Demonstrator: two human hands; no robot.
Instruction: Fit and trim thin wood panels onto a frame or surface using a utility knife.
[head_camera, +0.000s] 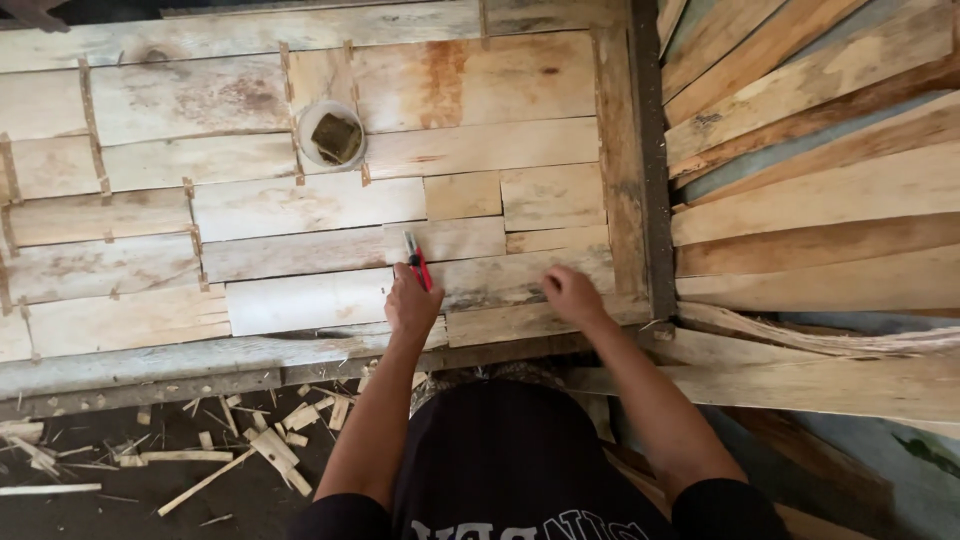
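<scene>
Veneer sheet (500, 280) under both hands: left hand (412, 305) clamped on red knife (417, 262), right hand (572, 295) pressing flat. Best keep right fingers clear, cut steady.

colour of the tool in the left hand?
Red, with a dark tip; the cutter in the left hand shows best in the head view.

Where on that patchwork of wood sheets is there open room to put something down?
Bare veneer sheets lie open left of the left hand and below the white cup. It's crowded near the red cutter and right hand, and the strip pile fills the right.
</scene>
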